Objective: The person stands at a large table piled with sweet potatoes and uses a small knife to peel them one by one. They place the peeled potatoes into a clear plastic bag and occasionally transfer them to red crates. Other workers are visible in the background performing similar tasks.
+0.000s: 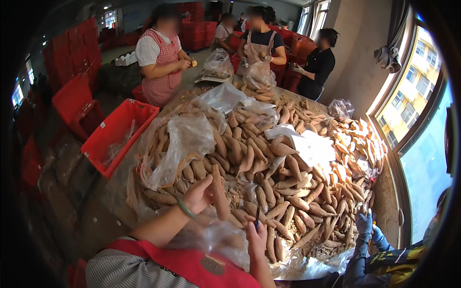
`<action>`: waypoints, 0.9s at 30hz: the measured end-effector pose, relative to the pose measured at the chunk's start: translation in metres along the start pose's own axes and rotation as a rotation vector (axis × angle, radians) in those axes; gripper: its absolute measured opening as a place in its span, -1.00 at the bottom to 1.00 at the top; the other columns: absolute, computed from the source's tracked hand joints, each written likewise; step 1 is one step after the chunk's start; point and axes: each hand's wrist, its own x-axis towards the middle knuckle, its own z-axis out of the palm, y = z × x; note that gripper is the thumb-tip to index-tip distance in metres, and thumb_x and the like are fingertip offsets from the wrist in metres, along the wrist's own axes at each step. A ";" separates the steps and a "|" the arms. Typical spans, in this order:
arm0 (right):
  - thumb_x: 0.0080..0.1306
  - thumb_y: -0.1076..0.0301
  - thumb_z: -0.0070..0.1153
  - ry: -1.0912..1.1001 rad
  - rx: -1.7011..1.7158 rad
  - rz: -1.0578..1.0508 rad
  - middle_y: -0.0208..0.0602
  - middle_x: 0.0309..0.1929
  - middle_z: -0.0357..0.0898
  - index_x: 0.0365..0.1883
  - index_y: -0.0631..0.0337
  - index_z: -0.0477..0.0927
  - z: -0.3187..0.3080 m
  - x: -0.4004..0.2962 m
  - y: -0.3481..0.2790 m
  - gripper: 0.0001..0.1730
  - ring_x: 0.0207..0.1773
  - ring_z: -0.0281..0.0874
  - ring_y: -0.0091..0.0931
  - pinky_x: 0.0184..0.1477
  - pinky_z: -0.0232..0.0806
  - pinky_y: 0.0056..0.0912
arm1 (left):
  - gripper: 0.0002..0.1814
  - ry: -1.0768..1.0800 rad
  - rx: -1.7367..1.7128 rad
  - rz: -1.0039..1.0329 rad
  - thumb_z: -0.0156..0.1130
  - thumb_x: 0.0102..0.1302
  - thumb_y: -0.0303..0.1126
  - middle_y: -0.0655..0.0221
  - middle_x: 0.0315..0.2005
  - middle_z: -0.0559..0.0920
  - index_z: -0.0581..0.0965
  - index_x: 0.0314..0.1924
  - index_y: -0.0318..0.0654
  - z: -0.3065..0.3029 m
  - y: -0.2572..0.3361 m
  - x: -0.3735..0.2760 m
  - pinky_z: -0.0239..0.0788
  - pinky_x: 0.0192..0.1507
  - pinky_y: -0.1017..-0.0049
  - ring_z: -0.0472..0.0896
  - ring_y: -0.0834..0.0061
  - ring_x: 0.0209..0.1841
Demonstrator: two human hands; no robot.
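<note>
My left hand (197, 196), with a green bangle at the wrist, holds a long sweet potato (219, 194) upright over the near part of the heap. To its right, my right hand (256, 234) grips a small tool with a dark, narrow end and a blue part (257, 219), probably a knife. The two hands are apart. Around and beyond them spreads a large pile of sweet potatoes (252, 154) on a table. Clear plastic sheeting (191, 133) covers part of the pile at the left, and more plastic lies under my forearms.
A red plastic crate (120, 136) stands left of the table. White sheets (312, 145) lie on the pile. Several people stand across the table, one holding a cut piece (194, 63). At the lower right, a co-worker's gloved hands (363, 223) work beside the window wall.
</note>
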 end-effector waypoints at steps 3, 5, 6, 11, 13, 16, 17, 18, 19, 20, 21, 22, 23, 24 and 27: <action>0.30 0.40 0.02 -0.085 -0.050 -0.154 -0.37 -0.12 0.54 0.07 0.35 0.46 0.021 0.003 -0.002 -0.62 -0.28 0.41 -0.67 -0.22 0.25 -0.65 | -0.64 0.118 -0.209 -0.054 -0.01 0.39 -0.06 0.44 -0.18 0.54 0.44 0.01 -0.13 0.015 -0.019 -0.008 0.33 0.04 0.34 0.49 0.47 -0.07; 0.17 0.32 0.20 -0.179 0.013 -0.054 -0.45 -0.14 0.51 0.08 0.35 0.46 0.027 -0.004 -0.016 -0.49 -0.19 0.40 -0.65 -0.13 0.24 -0.62 | -0.65 0.093 -0.244 -0.074 -0.02 0.40 -0.08 0.43 -0.16 0.54 0.44 0.02 -0.13 0.013 -0.027 -0.008 0.30 0.09 0.32 0.47 0.45 -0.03; 0.16 0.37 0.22 -0.182 0.022 0.018 -0.40 -0.08 0.51 0.08 0.38 0.44 0.027 -0.008 -0.015 -0.48 -0.08 0.41 -0.61 -0.01 0.24 -0.57 | -0.66 0.095 -0.263 -0.090 -0.03 0.41 -0.09 0.43 -0.15 0.53 0.44 0.02 -0.13 0.008 -0.034 -0.011 0.29 0.11 0.30 0.47 0.44 -0.02; 0.09 0.45 0.29 -0.136 0.147 0.042 -0.33 -0.04 0.52 0.07 0.42 0.43 0.028 -0.014 -0.013 -0.44 -0.02 0.46 -0.58 0.06 0.28 -0.52 | -0.56 0.107 0.175 -0.014 -0.13 0.45 -0.09 0.36 -0.02 0.51 0.36 0.13 -0.26 0.021 -0.039 -0.024 0.32 0.11 0.35 0.47 0.45 0.07; 0.08 0.46 0.30 -0.101 0.067 -0.031 -0.36 -0.05 0.53 0.07 0.39 0.44 0.029 -0.015 -0.020 -0.44 -0.03 0.45 -0.60 0.04 0.30 -0.53 | -0.56 0.027 0.398 -0.040 -0.08 0.44 -0.14 0.35 -0.01 0.51 0.35 0.16 -0.29 0.027 -0.044 -0.031 0.35 0.07 0.42 0.48 0.49 0.06; 0.21 0.45 0.15 -0.034 -0.107 -0.211 -0.34 -0.07 0.54 0.02 0.36 0.47 0.022 -0.010 -0.015 -0.60 -0.05 0.46 -0.57 0.02 0.29 -0.53 | -0.57 0.023 0.407 -0.011 0.06 0.38 -0.20 0.41 -0.05 0.49 0.37 0.11 -0.34 0.032 -0.045 -0.036 0.27 0.07 0.56 0.44 0.63 -0.01; 0.27 0.45 0.07 -0.001 -0.110 -0.231 -0.31 -0.09 0.54 0.00 0.36 0.47 0.017 -0.007 -0.015 -0.67 -0.05 0.46 -0.55 0.01 0.30 -0.52 | -0.58 -0.002 0.444 0.062 0.08 0.38 -0.23 0.41 -0.07 0.49 0.36 0.10 -0.36 0.032 -0.045 -0.038 0.26 0.05 0.57 0.42 0.64 -0.02; 0.32 0.44 -0.02 0.032 -0.152 -0.297 -0.28 -0.11 0.54 -0.02 0.36 0.47 0.013 -0.004 -0.020 -0.72 -0.06 0.47 -0.53 0.00 0.30 -0.50 | -0.58 -0.034 0.523 0.072 0.09 0.37 -0.25 0.41 -0.08 0.49 0.36 0.10 -0.37 0.034 -0.041 -0.039 0.26 0.05 0.56 0.42 0.64 -0.03; 0.36 0.44 -0.11 0.062 -0.196 -0.359 -0.25 -0.13 0.54 -0.05 0.36 0.47 0.010 -0.001 -0.027 -0.74 -0.07 0.48 -0.50 -0.01 0.31 -0.48 | -0.59 -0.063 0.600 0.082 0.10 0.36 -0.27 0.40 -0.09 0.49 0.36 0.10 -0.38 0.035 -0.036 -0.041 0.26 0.05 0.55 0.42 0.63 -0.04; 0.39 0.46 -0.21 0.056 -0.355 -0.441 -0.24 -0.18 0.55 -0.07 0.36 0.46 0.009 0.000 -0.038 -0.75 -0.10 0.50 -0.48 -0.04 0.31 -0.46 | -0.59 -0.094 0.676 0.092 0.11 0.35 -0.30 0.39 -0.10 0.49 0.35 0.10 -0.39 0.034 -0.031 -0.044 0.25 0.04 0.54 0.42 0.62 -0.05; 0.36 0.47 -0.15 0.033 -0.427 -0.443 -0.21 -0.20 0.55 -0.06 0.33 0.45 0.009 0.000 -0.050 -0.77 -0.14 0.53 -0.40 -0.08 0.32 -0.45 | -0.59 -0.125 0.801 0.125 0.11 0.34 -0.31 0.38 -0.11 0.49 0.35 0.10 -0.39 0.032 -0.027 -0.044 0.26 0.04 0.54 0.42 0.62 -0.06; 0.34 0.49 -0.12 0.030 -0.514 -0.503 -0.19 -0.21 0.55 -0.07 0.32 0.45 0.011 0.001 -0.060 -0.78 -0.15 0.53 -0.35 -0.10 0.33 -0.42 | -0.59 -0.155 0.928 0.163 0.11 0.34 -0.32 0.37 -0.11 0.49 0.35 0.10 -0.39 0.027 -0.022 -0.044 0.26 0.03 0.53 0.42 0.62 -0.06; 0.32 0.50 -0.09 0.025 -0.602 -0.562 -0.17 -0.23 0.54 -0.08 0.31 0.45 0.014 0.004 -0.066 -0.78 -0.17 0.53 -0.29 -0.11 0.34 -0.39 | -0.59 -0.187 1.053 0.204 0.11 0.33 -0.33 0.35 -0.12 0.49 0.34 0.11 -0.40 0.024 -0.020 -0.045 0.26 0.03 0.53 0.41 0.61 -0.07; 0.24 0.52 -0.01 0.034 -0.701 -0.678 -0.19 -0.26 0.53 -0.11 0.25 0.46 0.014 0.008 -0.070 -0.76 -0.20 0.51 -0.26 -0.16 0.33 -0.34 | -0.58 -0.132 1.030 0.208 0.15 0.27 -0.35 0.29 -0.14 0.50 0.36 0.08 -0.38 0.026 -0.021 -0.048 0.25 0.01 0.47 0.43 0.51 -0.09; 0.17 0.53 0.03 -0.039 -0.974 -0.796 -0.26 -0.27 0.54 -0.12 0.20 0.47 0.021 0.009 -0.094 -0.73 -0.24 0.50 -0.33 -0.22 0.28 -0.34 | -0.58 -0.146 1.341 0.292 0.17 0.22 -0.37 0.25 -0.18 0.50 0.39 0.06 -0.35 0.035 -0.004 -0.054 0.23 -0.02 0.42 0.43 0.36 -0.13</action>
